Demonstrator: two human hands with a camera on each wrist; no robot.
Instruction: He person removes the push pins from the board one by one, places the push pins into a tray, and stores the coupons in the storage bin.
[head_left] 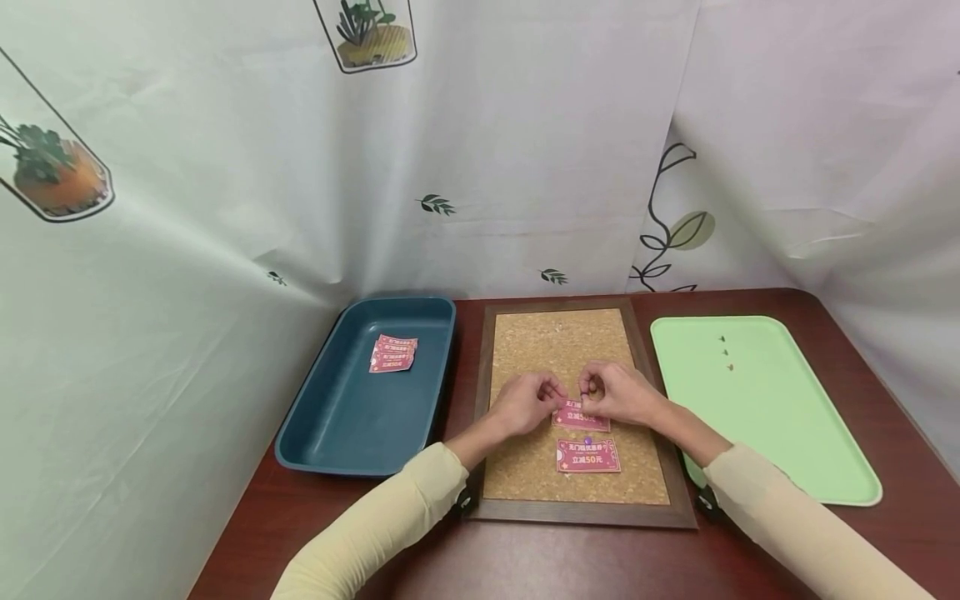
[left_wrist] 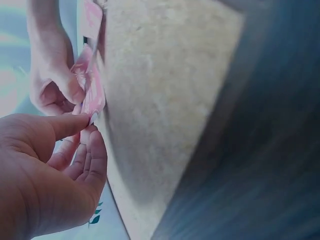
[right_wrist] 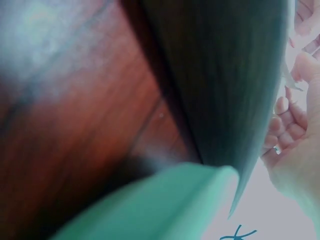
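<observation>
A pink paper coupon lies low over the framed cork board. My left hand pinches its upper left corner between thumb and index finger; the left wrist view shows the coupon bending up a little. At the middle of its top edge my right hand has thumb and fingers curled round a small purple push pin, mostly hidden by the fingertips. Just below, a second coupon is on the cork with a purple push pin at its top edge.
A blue tray at the left holds several overlapping pink coupons. To the right, a light green tray carries a few small push pins. The board's wooden frame borders the cork on the dark red table.
</observation>
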